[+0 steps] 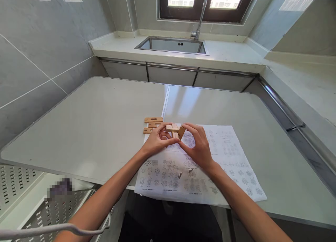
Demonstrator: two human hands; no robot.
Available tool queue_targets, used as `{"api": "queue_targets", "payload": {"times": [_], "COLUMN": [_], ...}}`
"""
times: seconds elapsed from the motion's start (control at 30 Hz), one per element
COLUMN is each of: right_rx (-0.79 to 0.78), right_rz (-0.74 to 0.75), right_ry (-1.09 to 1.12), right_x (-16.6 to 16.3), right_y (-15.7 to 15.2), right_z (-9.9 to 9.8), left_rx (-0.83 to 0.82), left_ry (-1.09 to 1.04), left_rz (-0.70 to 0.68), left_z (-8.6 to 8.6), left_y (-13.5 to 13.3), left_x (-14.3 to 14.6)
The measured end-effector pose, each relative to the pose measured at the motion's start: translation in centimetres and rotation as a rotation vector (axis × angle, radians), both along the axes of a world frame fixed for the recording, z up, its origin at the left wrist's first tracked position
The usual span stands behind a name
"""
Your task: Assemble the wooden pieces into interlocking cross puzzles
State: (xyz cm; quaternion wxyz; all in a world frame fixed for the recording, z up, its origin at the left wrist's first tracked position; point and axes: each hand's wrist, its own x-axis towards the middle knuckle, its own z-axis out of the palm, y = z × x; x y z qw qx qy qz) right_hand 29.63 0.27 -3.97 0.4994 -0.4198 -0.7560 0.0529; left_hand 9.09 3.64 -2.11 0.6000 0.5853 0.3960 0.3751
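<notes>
Between my two hands is a small cluster of interlocked wooden puzzle pieces (172, 128), held above a printed sheet. My left hand (159, 140) grips its left side, thumb in front and fingers behind. At the right, my right hand (197, 144) pinches a darker wooden piece (181, 133) of the cluster between thumb and fingertips. Just left of the cluster, several flat wooden pieces with slots and dark marks lie on the table; the farthest slotted piece (153, 119) shows whole, while nearer ones are partly hidden by my left hand.
The paper sheet (162, 180) with rows of line diagrams spreads under my hands, torn in two small spots. It lies on a pale table (91, 130). Beyond stand a counter with a sink (170, 44) and faucet (201, 14). A white cable (65, 227) crosses the lower left.
</notes>
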Motion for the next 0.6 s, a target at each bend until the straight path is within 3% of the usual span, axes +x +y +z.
{"api": "queue_targets", "payload": {"times": [0.37, 0.6], "right_rx": [0.04, -0.194], "right_rz": [0.076, 0.058], "right_ry": [-0.037, 0.128], "right_x": [-0.24, -0.16], "right_y": [-0.18, 0.2], "right_z": [-0.12, -0.13], "left_rx": [0.081, 0.036], "left_ry": [0.088, 0.003], "left_rz": [-0.076, 0.023], "left_z": [0.04, -0.07], "left_y": [-0.14, -0.06], "left_x": [0.18, 0.32]}}
